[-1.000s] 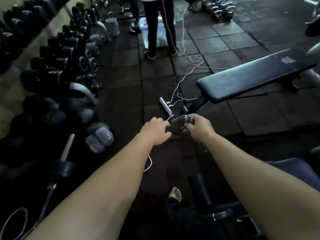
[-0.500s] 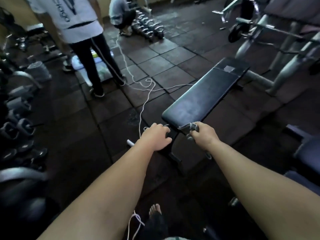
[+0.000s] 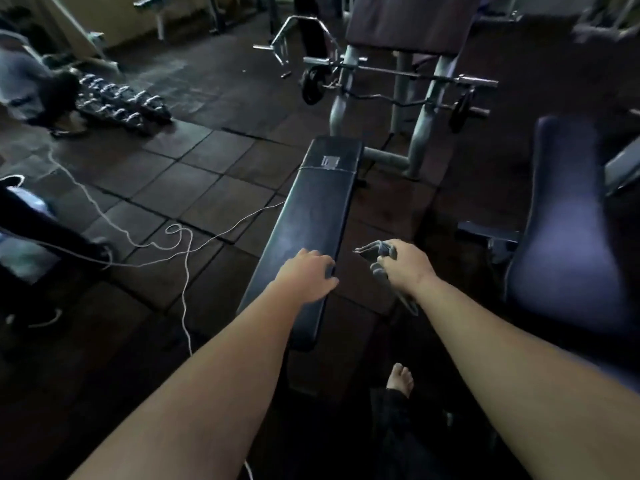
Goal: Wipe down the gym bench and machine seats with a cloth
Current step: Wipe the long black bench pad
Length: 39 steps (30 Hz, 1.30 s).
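Flat bench [image 3: 311, 216]: black padded top, set lengthwise from near to far at the centre of the scene; a pale label was seen on its far section. A dull sheen was noted along the pad.

Left hand [image 3: 306, 277]: laid palm down over the near right edge of the bench pad, fingers [image 3: 325, 268] loosely spread and curled over the edge; nothing was gripped in it.

Right hand [image 3: 405, 263]: held just right of the bench, off the pad, closed around a grey cloth [image 3: 379, 252]. The cloth was bunched in the fist, one end sticking out toward the bench and another strip hanging below the wrist. Whether the cloth touched the pad could not be told.

Machine seat [image 3: 568, 216]: purple padded, placed at the right, well apart from the bench.

Barbell rack [image 3: 401, 84]: grey uprights with a loaded bar, stood beyond the far end of the bench.

White cord [image 3: 180, 237]: looped across the dark tiled floor [image 3: 194, 168] at the left.

Dumbbells [image 3: 117, 102]: rowed on the floor at the far left, beside a blurred person [image 3: 24, 84].

Bare foot [image 3: 400, 375]: seen on the floor near the bench's near end.
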{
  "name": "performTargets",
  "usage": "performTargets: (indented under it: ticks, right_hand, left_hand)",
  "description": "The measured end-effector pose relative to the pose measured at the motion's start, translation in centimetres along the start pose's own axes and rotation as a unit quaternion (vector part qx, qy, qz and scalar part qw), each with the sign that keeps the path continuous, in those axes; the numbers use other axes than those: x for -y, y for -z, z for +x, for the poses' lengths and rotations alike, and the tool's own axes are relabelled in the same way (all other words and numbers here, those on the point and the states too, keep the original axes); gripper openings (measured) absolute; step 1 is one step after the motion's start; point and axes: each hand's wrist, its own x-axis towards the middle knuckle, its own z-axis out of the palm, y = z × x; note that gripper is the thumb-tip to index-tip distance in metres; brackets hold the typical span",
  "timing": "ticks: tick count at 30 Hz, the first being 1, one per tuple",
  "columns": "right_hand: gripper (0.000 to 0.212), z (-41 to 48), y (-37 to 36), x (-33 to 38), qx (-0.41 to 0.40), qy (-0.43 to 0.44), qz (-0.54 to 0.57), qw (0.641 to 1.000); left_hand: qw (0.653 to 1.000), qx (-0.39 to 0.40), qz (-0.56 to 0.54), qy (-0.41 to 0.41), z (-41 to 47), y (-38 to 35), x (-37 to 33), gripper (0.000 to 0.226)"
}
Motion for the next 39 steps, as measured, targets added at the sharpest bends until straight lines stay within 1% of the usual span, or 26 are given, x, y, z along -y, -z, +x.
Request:
performTargets:
  ticks: [3,6,9,12,14,18,21,25,29,33,35,39]
  right_hand:
    - [0.022,6.8,3.2,-1.6,-0.013,-0.01,-0.025,1.0]
    - [0.024,13.9,7.1,-3.2,-0.005,-0.028,-0.033,0.999]
    - [0.021,20.5,11.1,-3.6,-0.01,-0.042,-0.013,0.999]
    - [0.022,27.0,14.7,-3.5,-0.01,-0.029,-0.054,0.998]
    - [0.024,31.1,16.4,-3.4,-0.014,-0.018,-0.073,0.997]
    - [0.02,39.6,18.5,-3.0,-0.006,-0.019,-0.066,0.998]
    - [0.015,46.9,19.3,-1.8,-0.001,-0.011,-0.048,0.999]
    - [0.013,57.2,19.7,1.6,0.021,0.005,-0.063,0.998]
    - [0.016,66.3,18.5,5.5,0.058,-0.015,-0.01,0.998]
    - [0.019,75.1,16.0,9.3,0.11,-0.003,-0.008,0.994]
    - [0.021,79.1,14.2,10.9,0.15,0.008,-0.018,0.988]
    - [0.022,86.3,10.1,14.0,0.216,0.047,-0.061,0.973]
  left_hand:
    - [1.0,0.005,-0.006,-0.015,7.7,1.1,-2.1,0.05]
    - [1.0,0.013,-0.02,-0.018,15.4,2.4,-4.4,0.049]
    - [0.999,0.01,-0.03,-0.022,22.5,4.1,-6.6,0.049]
    - [0.999,0.006,-0.041,-0.025,29.4,6.3,-8.4,0.049]
    - [0.999,0.008,-0.04,-0.026,33.7,7.3,-8.9,0.05]
    - [0.999,0.012,-0.047,-0.019,42.2,8.7,-8.5,0.05]
    - [0.998,0.01,-0.057,-0.007,49.1,9.9,-7.2,0.05]
    - [0.997,0.005,-0.08,0.017,58.7,12.6,-4.0,0.051]
    - [0.994,0.003,-0.095,0.056,66.2,15.6,0.3,0.052]
    - [0.985,-0.009,-0.121,0.12,70.8,17.6,4.7,0.05]
    - [0.978,-0.014,-0.133,0.158,72.1,17.9,6.9,0.05]
    - [0.951,-0.025,-0.164,0.259,73.9,17.3,10.9,0.056]
